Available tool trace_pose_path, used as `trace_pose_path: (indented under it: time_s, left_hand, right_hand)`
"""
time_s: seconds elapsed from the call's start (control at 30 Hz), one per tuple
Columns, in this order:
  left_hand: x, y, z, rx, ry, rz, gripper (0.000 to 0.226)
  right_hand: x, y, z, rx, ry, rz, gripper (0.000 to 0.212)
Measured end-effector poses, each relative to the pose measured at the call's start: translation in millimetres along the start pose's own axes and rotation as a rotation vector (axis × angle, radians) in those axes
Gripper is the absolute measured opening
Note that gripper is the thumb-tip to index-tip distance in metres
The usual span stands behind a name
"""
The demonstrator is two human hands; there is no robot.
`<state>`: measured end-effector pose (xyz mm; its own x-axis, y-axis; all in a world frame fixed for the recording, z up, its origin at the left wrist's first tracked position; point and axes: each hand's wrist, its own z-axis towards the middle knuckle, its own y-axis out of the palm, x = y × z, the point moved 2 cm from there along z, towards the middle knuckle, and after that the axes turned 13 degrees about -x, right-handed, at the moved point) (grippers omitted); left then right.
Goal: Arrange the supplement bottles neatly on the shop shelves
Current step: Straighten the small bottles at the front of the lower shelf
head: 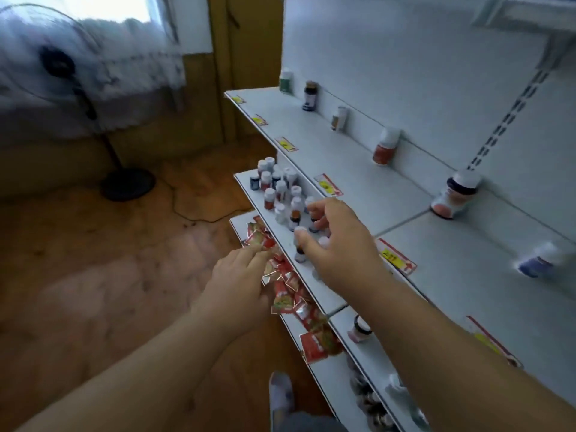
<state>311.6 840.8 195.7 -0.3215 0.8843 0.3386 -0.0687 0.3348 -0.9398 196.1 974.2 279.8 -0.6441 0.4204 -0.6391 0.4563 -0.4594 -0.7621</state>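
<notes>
White shop shelves run from the middle to the lower right. On the top shelf [358, 163] stand several spaced bottles against the back wall, among them a dark bottle [310, 96] and a red-labelled one [386, 146]. A crowd of small white-capped bottles [278, 188] fills the left end of the middle shelf [324, 294]. My right hand [339, 241] reaches into that crowd, its thumb and fingers around a small bottle [300, 244]. My left hand [241, 282] hovers over red sachets [288, 294] on the lower shelf, fingers relaxed, holding nothing that I can see.
Yellow-and-red price tags [328, 184] line the shelf fronts. A standing fan [59, 65] with a round base [128, 183] stands at the left on the brown floor, its cable trailing toward the shelves. More bottles [360, 330] sit lower right. A socked foot [281, 392] shows below.
</notes>
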Motion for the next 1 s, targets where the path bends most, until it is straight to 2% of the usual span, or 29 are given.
trace_pose_path:
  time_s: [0.1, 0.23, 0.37, 0.5, 0.73, 0.87, 1.0]
  left_hand:
    - [-57, -18, 28, 0.032, -0.100, 0.009, 0.053]
    - [-120, -36, 52, 0.069, -0.236, -0.018, 0.054]
    - [-188, -79, 98, 0.096, -0.325, -0.024, 0.058]
    - [-267, -92, 130, 0.082, -0.366, -0.074, 0.057]
    - [-426, -133, 206, 0.000, -0.296, -0.048, 0.050]
    - [-473, -161, 278, -0.089, -0.201, -0.038, 0.050]
    - [-510, -149, 350, -0.207, -0.107, -0.031, 0.051]
  right_hand:
    - [-12, 34, 75, -0.016, -0.074, 0.036, 0.032]
    - [-19, 86, 158, -0.166, -0.094, 0.052, 0.032]
    - [-39, 119, 253, -0.194, -0.128, 0.060, 0.035]
    - [-57, 179, 327, -0.220, -0.119, 0.090, 0.035]
    - [-85, 267, 452, -0.157, 0.019, 0.091, 0.041]
    - [-79, 286, 517, -0.111, 0.165, 0.133, 0.049]
    - [-36, 326, 563, -0.099, 0.349, 0.132, 0.053]
